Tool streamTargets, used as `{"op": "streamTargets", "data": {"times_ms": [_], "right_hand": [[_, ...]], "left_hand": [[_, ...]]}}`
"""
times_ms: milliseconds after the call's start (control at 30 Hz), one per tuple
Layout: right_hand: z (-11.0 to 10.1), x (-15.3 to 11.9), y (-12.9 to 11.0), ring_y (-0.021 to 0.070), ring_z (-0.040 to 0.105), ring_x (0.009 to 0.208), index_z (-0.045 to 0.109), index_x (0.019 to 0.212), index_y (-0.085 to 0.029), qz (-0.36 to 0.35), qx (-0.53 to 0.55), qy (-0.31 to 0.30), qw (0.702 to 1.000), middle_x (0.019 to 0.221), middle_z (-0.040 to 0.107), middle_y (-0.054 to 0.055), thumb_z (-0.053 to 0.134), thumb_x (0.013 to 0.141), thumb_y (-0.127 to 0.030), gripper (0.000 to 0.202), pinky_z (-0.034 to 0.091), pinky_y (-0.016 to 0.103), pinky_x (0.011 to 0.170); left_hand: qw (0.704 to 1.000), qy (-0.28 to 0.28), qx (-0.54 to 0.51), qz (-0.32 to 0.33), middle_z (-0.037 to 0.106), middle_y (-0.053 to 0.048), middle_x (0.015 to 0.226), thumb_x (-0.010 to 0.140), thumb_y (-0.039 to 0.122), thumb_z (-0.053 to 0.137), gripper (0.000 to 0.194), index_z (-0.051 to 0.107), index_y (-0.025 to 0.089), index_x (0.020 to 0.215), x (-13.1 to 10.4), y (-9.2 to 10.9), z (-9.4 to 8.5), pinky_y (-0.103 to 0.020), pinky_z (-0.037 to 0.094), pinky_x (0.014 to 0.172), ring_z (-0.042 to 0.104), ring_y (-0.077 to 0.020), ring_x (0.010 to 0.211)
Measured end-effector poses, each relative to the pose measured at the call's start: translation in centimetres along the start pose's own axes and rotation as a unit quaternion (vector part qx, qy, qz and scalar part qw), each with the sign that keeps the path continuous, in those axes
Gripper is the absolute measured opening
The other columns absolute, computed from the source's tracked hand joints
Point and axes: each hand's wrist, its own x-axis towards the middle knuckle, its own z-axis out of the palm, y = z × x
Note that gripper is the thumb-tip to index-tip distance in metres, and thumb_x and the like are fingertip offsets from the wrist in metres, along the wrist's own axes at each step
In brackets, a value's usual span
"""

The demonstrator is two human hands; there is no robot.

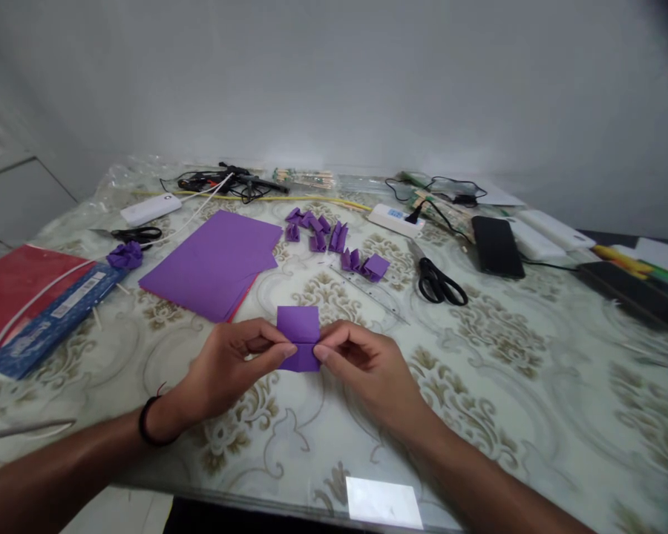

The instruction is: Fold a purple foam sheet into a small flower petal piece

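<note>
Folding seems in hand, with the left hand (223, 367) and right hand (370, 363) both pinching the small purple paper (298, 322); the next crease likely calls for aligned edges.

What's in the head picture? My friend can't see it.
A person's left hand and right hand hold a small folded purple paper over a pale flowery table. Beyond lie purple paper sheets, folded purple paper pieces and black-handled scissors.
</note>
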Motion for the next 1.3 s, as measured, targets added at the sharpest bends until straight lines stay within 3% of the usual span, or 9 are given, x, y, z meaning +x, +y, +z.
{"op": "streamTargets", "data": {"times_ms": [467, 833, 1067, 1300], "right_hand": [[0.88, -0.57, -0.1, 0.0151, 0.062, 0.066, 0.065, 0.071, -0.021, -0.012, -0.005, 0.039, 0.999, 0.072, 0.069, 0.0, 0.076, 0.086, -0.027, 0.02, 0.05, 0.027, 0.062], [0.99, -0.76, -0.09, 0.0146, 0.063, 0.065, 0.066, 0.069, -0.02, -0.016, -0.023, 0.051, 0.998, 0.071, 0.071, 0.001, 0.077, 0.085, -0.027, 0.021, 0.05, 0.025, 0.061], [0.79, -0.63, -0.19, 0.0147, 0.063, 0.065, 0.066, 0.071, -0.021, -0.023, -0.022, 0.059, 0.998, 0.073, 0.071, 0.001, 0.076, 0.086, -0.027, 0.02, 0.05, 0.026, 0.061], [0.78, -0.69, -0.3, 0.0151, 0.061, 0.067, 0.062, 0.073, -0.021, -0.026, -0.028, 0.059, 0.998, 0.074, 0.067, 0.001, 0.076, 0.088, -0.027, 0.021, 0.049, 0.027, 0.062]], "left_hand": [[0.999, 0.041, -0.002, -0.001, 0.072, 0.002, 0.067, 0.088, 0.027, 0.079, 0.018, 0.07, 0.018, 0.074, -0.47, 0.12, 0.63, -0.017, 0.047, 0.055, 0.062, -0.0107, 0.061], [0.996, 0.078, -0.021, 0.026, 0.06, 0.008, 0.069, 0.086, 0.017, 0.079, 0.021, 0.058, 0.021, 0.086, -0.46, 0.06, 0.85, -0.014, 0.049, 0.054, 0.059, -0.0069, 0.057], [0.998, 0.029, 0.022, 0.056, 0.075, 0.003, 0.085, 0.089, 0.019, 0.079, 0.016, 0.069, 0.023, 0.101, -0.47, -0.35, 0.5, -0.018, 0.059, 0.066, 0.074, -0.0117, 0.074], [0.999, 0.038, -0.022, 0.016, 0.064, 0.007, 0.07, 0.086, 0.018, 0.08, 0.022, 0.061, 0.022, 0.096, -0.48, 0.27, 0.73, -0.017, 0.055, 0.061, 0.066, -0.0096, 0.065]]}}
